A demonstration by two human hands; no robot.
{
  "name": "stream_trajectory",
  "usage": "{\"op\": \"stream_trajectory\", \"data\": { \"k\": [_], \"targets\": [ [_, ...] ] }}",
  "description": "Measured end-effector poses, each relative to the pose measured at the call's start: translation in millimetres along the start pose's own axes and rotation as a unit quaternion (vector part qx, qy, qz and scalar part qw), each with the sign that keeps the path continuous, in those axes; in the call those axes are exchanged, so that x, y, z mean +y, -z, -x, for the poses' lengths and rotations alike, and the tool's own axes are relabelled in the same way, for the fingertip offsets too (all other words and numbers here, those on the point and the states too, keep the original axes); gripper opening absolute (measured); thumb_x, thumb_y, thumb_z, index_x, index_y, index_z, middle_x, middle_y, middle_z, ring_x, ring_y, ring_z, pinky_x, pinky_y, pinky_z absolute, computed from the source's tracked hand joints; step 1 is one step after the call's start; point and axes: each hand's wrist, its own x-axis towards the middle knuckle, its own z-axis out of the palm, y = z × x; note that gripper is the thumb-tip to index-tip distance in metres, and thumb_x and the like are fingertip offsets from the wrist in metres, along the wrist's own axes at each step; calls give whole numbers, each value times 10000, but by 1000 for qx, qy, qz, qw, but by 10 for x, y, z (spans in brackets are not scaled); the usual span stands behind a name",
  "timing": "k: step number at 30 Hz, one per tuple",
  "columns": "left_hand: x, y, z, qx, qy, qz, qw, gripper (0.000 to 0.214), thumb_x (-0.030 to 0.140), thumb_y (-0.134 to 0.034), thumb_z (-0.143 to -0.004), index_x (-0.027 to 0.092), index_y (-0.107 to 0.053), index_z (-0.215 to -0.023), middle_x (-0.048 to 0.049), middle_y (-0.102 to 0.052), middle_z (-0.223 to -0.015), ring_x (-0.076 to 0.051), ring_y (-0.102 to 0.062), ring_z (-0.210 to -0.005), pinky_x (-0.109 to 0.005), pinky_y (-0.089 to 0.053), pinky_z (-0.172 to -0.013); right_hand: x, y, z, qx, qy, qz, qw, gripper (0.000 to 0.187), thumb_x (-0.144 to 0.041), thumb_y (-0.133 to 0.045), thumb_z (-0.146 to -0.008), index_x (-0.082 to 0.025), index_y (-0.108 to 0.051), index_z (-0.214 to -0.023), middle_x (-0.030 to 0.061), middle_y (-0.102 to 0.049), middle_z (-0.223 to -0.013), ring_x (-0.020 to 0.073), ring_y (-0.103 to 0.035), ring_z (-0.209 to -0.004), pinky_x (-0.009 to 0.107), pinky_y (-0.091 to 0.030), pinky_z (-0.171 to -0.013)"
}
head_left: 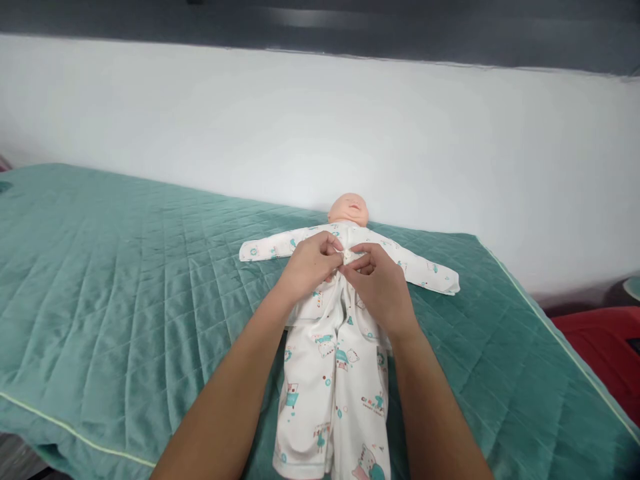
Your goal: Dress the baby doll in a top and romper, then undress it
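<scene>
Pinching the chest of one white printed romper (pixel 330 380), left hand (pixel 310 263) and right hand (pixel 379 283) meet at frame centre; one doll (pixel 349 208) wears it, lying on one teal quilted bed (pixel 125 267).

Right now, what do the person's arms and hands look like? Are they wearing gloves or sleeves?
No gloves and no sleeves. The left hand and right hand are bare, with no ring that shows. The left forearm and right forearm are bare too, right down to the picture's bottom edge. Neither wrist has a watch or band.
</scene>
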Motion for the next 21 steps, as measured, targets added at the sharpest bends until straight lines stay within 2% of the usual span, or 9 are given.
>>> {"op": "stream_trajectory", "data": {
  "k": [4,6,10,13,15,18,21],
  "targets": [
    [0,55,23,-21,-9,33,999,121,193,-600,-757,200,-603,-877,44,-572,-630,-81,-503,-469,-214,-365,-449,-20,32,26,-2,9,17,1000,305,-332,-660,-802,-264,-568,-1085,-14,-694,-836,177,-618,-723,323,-439,-683],
    [13,108,50,-49,-9,33,998,108,224,-617,-777,196,-618,-881,25,-589,-651,-90,-516,-493,-216,-371,-454,-61,72,77,-5,12,67,998,264,-333,-652,-795,-253,-534,-1017,-3,-661,-848,176,-585,-700,317,-421,-648],
    [58,211,115,-115,-10,-35,993,137,318,-655,-815,197,-683,-871,13,-575,-640,-91,-472,-496,-221,-335,-449,-173,156,224,-49,4,231,972,186,-289,-606,-787,-249,-425,-790,11,-574,-804,155,-453,-595,294,-309,-541],
    [90,258,146,-144,-23,-95,985,168,364,-661,-832,208,-711,-867,20,-555,-635,-87,-439,-504,-220,-328,-469,-199,193,275,-72,14,277,958,236,-276,-560,-834,-248,-360,-712,4,-524,-735,148,-389,-568,299,-260,-530],
    [104,273,154,-161,-38,-116,979,163,365,-681,-817,210,-716,-853,14,-564,-659,-95,-457,-542,-218,-336,-486,-172,218,258,-83,34,262,961,303,-303,-544,-871,-242,-327,-668,-4,-499,-690,144,-363,-565,302,-249,-532],
    [115,275,155,-178,-60,-131,973,141,343,-706,-783,202,-714,-794,2,-576,-680,-109,-477,-585,-213,-350,-500,-103,274,199,-108,44,182,976,389,-342,-551,-887,-231,-293,-619,-27,-441,-605,131,-346,-553,292,-247,-521],
    [118,272,154,-181,-74,-135,971,118,312,-705,-768,195,-708,-750,-1,-582,-682,-107,-473,-590,-205,-359,-503,-54,336,165,-147,19,74,986,373,-401,-563,-892,-229,-385,-614,-43,-445,-556,123,-391,-533,274,-284,-510]
  ]
}}
